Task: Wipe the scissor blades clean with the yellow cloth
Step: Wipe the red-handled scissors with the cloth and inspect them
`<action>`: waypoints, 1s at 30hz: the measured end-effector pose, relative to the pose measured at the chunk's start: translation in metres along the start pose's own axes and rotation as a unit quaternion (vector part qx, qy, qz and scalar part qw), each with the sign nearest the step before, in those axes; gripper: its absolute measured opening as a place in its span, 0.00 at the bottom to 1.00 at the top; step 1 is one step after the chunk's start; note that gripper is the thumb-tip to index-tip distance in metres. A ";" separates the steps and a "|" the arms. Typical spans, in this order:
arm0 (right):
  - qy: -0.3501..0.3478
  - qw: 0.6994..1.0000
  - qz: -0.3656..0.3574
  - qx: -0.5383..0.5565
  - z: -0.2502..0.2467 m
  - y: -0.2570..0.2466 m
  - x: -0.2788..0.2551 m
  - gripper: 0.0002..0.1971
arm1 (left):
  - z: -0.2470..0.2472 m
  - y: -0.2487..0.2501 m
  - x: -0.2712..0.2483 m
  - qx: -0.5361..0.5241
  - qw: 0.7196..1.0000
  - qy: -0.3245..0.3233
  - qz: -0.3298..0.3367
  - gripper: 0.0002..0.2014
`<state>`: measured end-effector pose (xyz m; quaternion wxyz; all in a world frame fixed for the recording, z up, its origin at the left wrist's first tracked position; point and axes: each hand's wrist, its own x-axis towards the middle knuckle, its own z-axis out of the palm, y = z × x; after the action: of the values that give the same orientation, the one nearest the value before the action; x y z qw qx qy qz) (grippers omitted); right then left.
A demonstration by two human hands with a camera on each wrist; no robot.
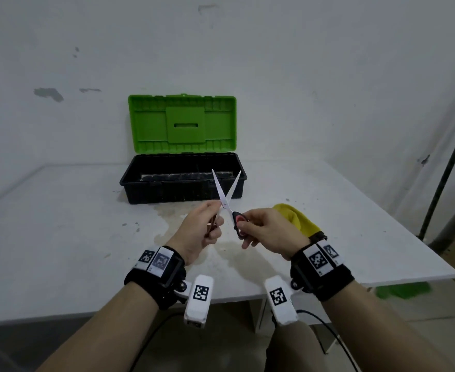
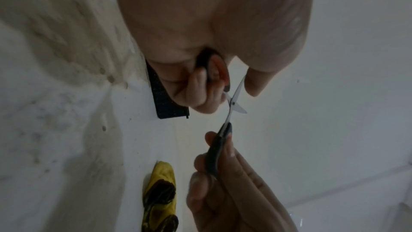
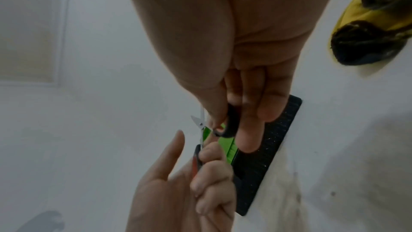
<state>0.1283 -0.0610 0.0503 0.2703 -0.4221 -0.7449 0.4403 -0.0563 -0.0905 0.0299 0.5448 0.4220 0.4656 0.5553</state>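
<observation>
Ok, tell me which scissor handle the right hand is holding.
The right hand grips the black handle with the red lining, nearer the yellow cloth; the other handle sits hidden in the left hand.

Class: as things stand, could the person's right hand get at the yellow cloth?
Probably yes, but not freely: the yellow cloth lies uncovered on the table just beyond the right hand, yet that hand grips a handle of the open scissors and must let go first.

Right hand point(image 3: 245, 70) grips black scissors point(image 3: 201, 123) handle, centre frame; left hand point(image 3: 185, 188) grips other handle, lower centre; yellow cloth point(image 3: 370, 24) upper right.
</observation>
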 end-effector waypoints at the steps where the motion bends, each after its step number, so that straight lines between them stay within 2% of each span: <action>1: 0.010 1.000 0.000 0.013 -0.001 -0.001 -0.001 0.08 | -0.002 0.001 -0.003 -0.014 1.000 0.012 0.003 0.11; 5: 0.040 0.998 -0.010 0.041 -0.006 -0.010 -0.008 0.07 | -0.020 0.001 -0.018 0.023 0.998 0.053 0.026 0.14; 15: 0.061 0.996 -0.011 0.068 0.006 -0.013 -0.015 0.06 | -0.026 -0.003 -0.030 0.069 0.994 0.044 0.079 0.09; 26: 0.124 0.987 -0.014 0.100 0.034 -0.009 -0.010 0.07 | -0.015 -0.014 -0.026 0.062 0.993 0.070 0.071 0.07; 30: 0.191 0.981 -0.029 0.035 0.042 -0.006 -0.007 0.08 | -0.014 -0.019 -0.024 0.059 0.991 0.101 0.059 0.07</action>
<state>0.0966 -0.0870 0.0359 0.4349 -0.4667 -0.6760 0.3689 -0.0647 -0.1158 0.0097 0.4352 0.4216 0.5245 0.5982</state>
